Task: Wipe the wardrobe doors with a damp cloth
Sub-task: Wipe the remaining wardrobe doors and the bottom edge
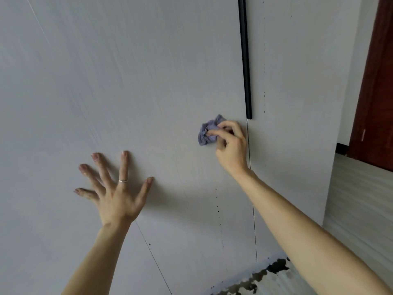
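A pale grey wardrobe door (pixel 148 81) fills most of the head view. My right hand (pixel 230 145) grips a crumpled lilac cloth (pixel 207 133) and holds it against this door, close to its right edge and just below the end of a long black handle (pixel 245 60). My left hand (pixel 112 186) lies flat on the same door lower left, fingers spread, a ring on one finger. A second grey door (pixel 293 92) stands to the right of the seam.
A dark red-brown room door (pixel 374 92) stands at the far right past the wardrobe's side. Light wood-look floor (pixel 359 205) shows below it. The wardrobe's bottom edge (pixel 261 273) is chipped and dark-stained. Small dark specks dot the right door.
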The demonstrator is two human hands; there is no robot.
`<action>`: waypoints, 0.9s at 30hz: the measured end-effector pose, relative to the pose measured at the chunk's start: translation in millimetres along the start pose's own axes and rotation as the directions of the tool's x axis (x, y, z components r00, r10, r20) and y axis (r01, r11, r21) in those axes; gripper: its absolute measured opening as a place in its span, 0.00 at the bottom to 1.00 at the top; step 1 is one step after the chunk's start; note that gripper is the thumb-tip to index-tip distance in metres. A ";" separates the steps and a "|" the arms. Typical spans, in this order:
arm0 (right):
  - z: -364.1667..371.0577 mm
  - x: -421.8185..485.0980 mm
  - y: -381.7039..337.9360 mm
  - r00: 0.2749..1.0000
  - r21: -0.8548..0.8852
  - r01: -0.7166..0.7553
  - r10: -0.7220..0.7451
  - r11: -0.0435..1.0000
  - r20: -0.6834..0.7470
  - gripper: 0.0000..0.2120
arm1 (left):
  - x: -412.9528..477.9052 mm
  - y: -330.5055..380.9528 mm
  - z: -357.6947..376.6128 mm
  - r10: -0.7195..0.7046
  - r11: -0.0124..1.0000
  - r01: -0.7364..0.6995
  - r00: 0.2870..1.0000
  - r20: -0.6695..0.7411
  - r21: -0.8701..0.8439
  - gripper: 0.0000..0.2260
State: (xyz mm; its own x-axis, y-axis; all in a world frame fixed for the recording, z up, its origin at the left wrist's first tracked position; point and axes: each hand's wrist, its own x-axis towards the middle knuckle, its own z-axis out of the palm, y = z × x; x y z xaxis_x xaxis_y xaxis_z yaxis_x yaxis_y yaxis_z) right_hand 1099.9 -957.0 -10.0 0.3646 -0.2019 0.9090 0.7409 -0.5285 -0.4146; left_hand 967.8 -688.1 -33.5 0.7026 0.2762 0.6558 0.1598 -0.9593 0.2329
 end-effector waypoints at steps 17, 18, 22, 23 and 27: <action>-8.0 -101.3 30.7 0.809 0.124 -0.580 0.587 0.805 -0.033 0.23 | -0.4 -0.7 -0.4 0.013 1.000 -0.013 1.000 0.022 0.004 0.42; -2.8 -120.2 28.2 0.835 0.094 -0.550 0.546 0.830 0.060 0.22 | -0.5 -1.0 -0.6 0.015 1.000 -0.016 1.000 0.020 0.002 0.42; -10.2 -133.5 37.5 0.848 0.007 -0.437 0.409 0.900 0.336 0.20 | -0.3 -0.6 -0.9 0.022 1.000 -0.022 1.000 0.015 -0.002 0.42; -14.3 -119.0 41.7 0.845 0.012 -0.483 0.462 0.876 0.270 0.19 | -0.4 -0.3 -0.8 0.023 1.000 -0.023 1.000 0.015 0.003 0.42; -9.6 -81.8 60.2 0.663 0.178 -0.709 0.731 0.682 -0.160 0.19 | -2.3 -2.0 0.3 0.018 1.000 -0.018 1.000 0.006 0.013 0.42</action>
State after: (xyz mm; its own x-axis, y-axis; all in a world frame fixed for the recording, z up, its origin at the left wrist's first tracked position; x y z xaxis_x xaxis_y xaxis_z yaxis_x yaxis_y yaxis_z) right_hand 1109.2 -980.2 -108.9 0.6929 -0.6525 0.3067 0.3474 -0.0706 -0.9351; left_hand 966.1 -686.8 -35.7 0.7093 0.2584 0.6558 0.1562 -0.9649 0.2112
